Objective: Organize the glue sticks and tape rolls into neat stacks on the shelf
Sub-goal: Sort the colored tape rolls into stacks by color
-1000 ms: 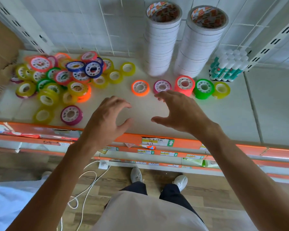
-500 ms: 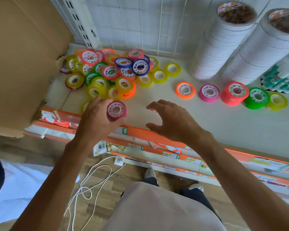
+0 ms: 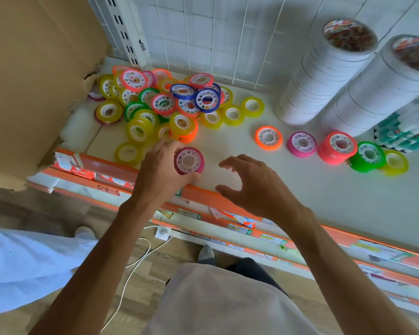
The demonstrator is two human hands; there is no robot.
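My left hand (image 3: 162, 172) grips a magenta tape roll (image 3: 189, 161) just above the shelf's front edge. My right hand (image 3: 254, 183) hovers beside it, fingers spread and loosely curled, holding nothing. A jumbled pile of coloured tape rolls (image 3: 160, 102) lies at the shelf's back left. Five rolls sit in a row to the right: orange (image 3: 268, 137), pink (image 3: 301, 143), red (image 3: 337, 146), green (image 3: 368, 155) and yellow (image 3: 395, 162). A pack of glue sticks (image 3: 402, 136) with teal labels lies at the far right.
Two tall stacks of white tape (image 3: 324, 76) stand at the back right. A cardboard box flap (image 3: 34, 81) overhangs the shelf's left end. The white shelf (image 3: 300, 189) has an orange front rail (image 3: 203, 194). A white cable (image 3: 136, 259) lies on the wooden floor.
My left hand picked up the magenta roll from the shelf front and now holds it slightly further right. My view swung left, bringing the cardboard flap in. My right hand stayed open.
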